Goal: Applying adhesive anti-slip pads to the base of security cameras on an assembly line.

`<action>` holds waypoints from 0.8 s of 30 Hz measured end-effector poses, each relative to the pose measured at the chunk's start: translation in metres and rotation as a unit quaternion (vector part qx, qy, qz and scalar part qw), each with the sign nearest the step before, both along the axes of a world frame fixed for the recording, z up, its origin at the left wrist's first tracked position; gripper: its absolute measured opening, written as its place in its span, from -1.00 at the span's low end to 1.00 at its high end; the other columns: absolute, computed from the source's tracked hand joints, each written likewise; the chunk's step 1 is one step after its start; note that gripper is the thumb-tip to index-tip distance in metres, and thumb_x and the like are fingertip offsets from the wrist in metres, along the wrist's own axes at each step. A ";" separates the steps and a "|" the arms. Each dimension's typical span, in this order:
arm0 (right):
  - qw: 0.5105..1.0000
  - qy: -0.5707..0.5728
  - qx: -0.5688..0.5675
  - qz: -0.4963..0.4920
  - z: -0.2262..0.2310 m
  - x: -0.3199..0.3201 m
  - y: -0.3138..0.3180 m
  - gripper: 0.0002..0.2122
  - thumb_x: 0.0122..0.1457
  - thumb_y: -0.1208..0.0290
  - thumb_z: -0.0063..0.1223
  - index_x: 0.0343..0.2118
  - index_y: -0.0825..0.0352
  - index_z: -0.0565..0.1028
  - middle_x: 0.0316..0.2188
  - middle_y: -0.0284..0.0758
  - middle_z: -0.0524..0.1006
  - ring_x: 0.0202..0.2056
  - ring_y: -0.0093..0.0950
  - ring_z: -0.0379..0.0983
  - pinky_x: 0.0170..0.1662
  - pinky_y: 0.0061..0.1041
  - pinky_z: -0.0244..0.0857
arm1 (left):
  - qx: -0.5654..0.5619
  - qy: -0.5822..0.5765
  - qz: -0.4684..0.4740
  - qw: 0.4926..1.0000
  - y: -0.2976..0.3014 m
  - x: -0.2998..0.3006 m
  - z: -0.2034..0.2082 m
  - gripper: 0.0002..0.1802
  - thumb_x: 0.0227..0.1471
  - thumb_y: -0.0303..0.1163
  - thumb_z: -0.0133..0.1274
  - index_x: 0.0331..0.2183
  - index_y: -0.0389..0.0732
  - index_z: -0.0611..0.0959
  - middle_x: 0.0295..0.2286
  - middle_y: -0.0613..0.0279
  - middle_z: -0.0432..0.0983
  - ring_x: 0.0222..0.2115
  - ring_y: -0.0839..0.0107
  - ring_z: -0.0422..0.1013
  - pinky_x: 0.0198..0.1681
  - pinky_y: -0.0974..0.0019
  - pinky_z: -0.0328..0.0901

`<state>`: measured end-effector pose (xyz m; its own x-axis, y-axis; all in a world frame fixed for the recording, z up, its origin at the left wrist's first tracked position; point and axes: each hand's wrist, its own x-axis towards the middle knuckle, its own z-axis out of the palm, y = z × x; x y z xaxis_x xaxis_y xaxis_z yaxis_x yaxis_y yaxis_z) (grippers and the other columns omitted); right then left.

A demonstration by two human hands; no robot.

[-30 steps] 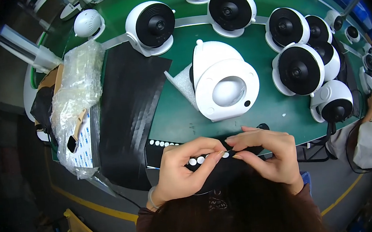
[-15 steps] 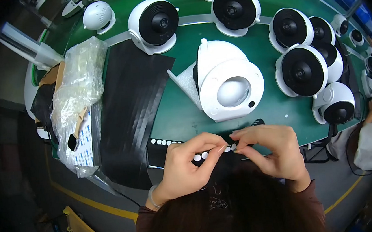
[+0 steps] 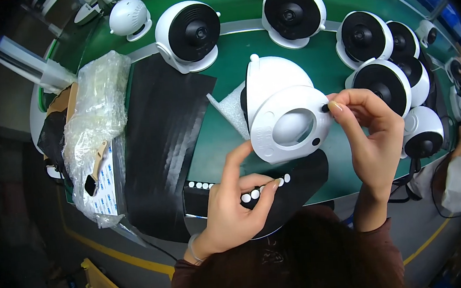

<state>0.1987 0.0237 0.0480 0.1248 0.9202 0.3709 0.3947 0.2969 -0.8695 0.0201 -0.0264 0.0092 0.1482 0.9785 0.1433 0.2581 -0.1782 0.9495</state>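
Green table (image 3: 214,145): clear plastic wrapping (image 3: 97,95) at left, contents unclear; white device (image 3: 279,75) tipped mid-table, ring base (image 3: 261,133) facing the person.
Beside the wrapping, a cardboard box (image 3: 72,100). Left grip (image 3: 231,212) pinches a white-dotted black strip (image 3: 254,194); right grip (image 3: 375,138) pinches a small black pad (image 3: 325,108) at the base's rim.

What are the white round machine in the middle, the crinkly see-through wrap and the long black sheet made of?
The white round machine looks like hard plastic: smooth, softly shiny. The crinkly see-through wrap is likely thin plastic film, because its wrinkles glint. The long black sheet may be rubber or vinyl: dull, with faint shiny ripples.
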 end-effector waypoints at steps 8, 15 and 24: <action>1.000 -0.012 0.004 -0.005 -0.001 -0.003 0.001 -0.94 -0.05 0.60 0.07 -0.48 0.46 0.48 -0.57 -0.35 0.51 -0.53 -0.68 0.43 -0.41 -0.73 0.30 | 0.028 -0.002 0.000 1.000 0.003 0.000 -0.004 -0.42 -0.18 -0.59 0.06 -0.07 -0.38 0.23 -0.63 0.16 0.52 -0.62 0.42 0.47 -0.54 0.53 0.24; 1.000 -0.020 -0.004 0.009 0.000 -0.001 -0.001 -0.96 -0.06 0.61 0.06 -0.50 0.44 0.48 -0.60 -0.37 0.50 -0.54 -0.69 0.42 -0.43 -0.73 0.30 | 0.020 -0.001 -0.007 1.000 0.004 -0.002 -0.003 -0.43 -0.18 -0.60 0.05 -0.07 -0.40 0.23 -0.62 0.14 0.52 -0.59 0.42 0.48 -0.52 0.53 0.27; 0.989 0.099 -0.061 0.094 -0.003 0.011 0.012 -0.68 -0.05 0.68 0.04 -0.24 0.40 0.20 -0.52 -0.24 0.52 -0.52 -0.64 0.44 -0.49 -0.77 0.31 | 0.000 -0.013 0.006 1.000 0.001 -0.001 0.005 -0.50 -0.17 -0.60 0.05 -0.12 -0.42 0.28 -0.61 0.19 0.52 -0.59 0.44 0.48 -0.50 0.53 0.29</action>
<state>0.2099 0.0359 0.0449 0.0073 0.9704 0.2412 0.1608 0.2369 -0.9581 0.0191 -0.0254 0.0145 0.1320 0.9804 0.1463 0.2362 -0.1745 0.9559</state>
